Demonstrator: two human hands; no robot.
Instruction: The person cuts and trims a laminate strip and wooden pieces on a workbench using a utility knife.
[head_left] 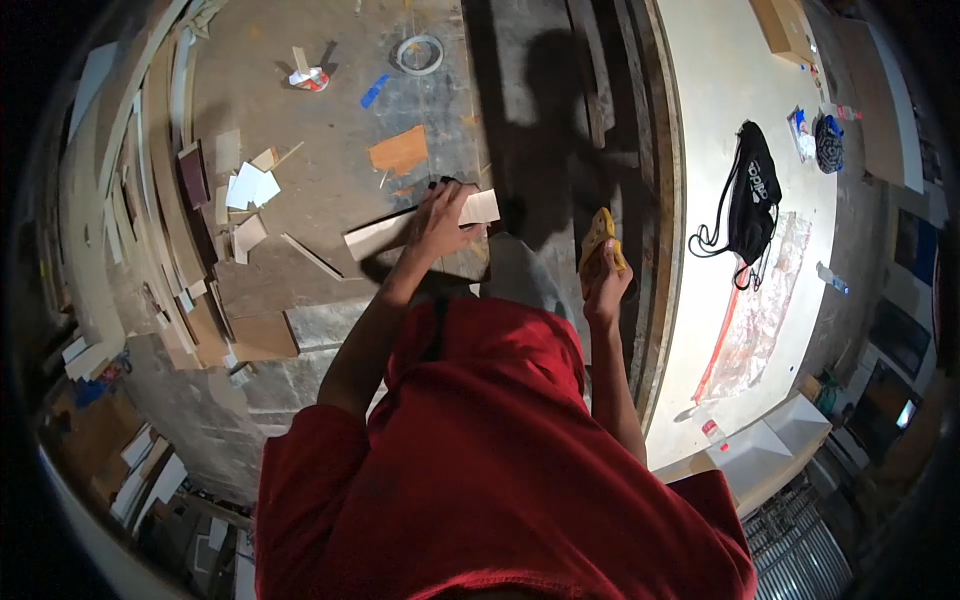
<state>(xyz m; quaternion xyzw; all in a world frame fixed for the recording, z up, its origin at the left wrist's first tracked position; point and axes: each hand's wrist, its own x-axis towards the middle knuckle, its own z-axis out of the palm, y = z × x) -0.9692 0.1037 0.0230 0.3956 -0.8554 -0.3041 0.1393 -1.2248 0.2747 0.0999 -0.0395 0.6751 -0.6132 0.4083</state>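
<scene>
My left hand (440, 222) is closed over a pale wooden strip (482, 207), pressing it from above on the work surface. The strip's other end (372, 236) sticks out to the left under my wrist. My right hand (606, 285) is wrapped round a yellow handle (598, 240) with small dark spots, shaped like a saw's grip. Whether a blade is attached to it I cannot make out. This hand is to the right of the strip and apart from it. A grey shape (530, 268) lies between my hands, partly hidden by my red shirt.
Wood offcuts (250, 187) and an orange-brown board piece (398, 149) lie to the left, with a tape roll (419, 55) and blue piece (375, 91) farther off. Long boards (150, 200) stack at far left. A black drawstring bag (752, 195) rests on a white panel (705, 330).
</scene>
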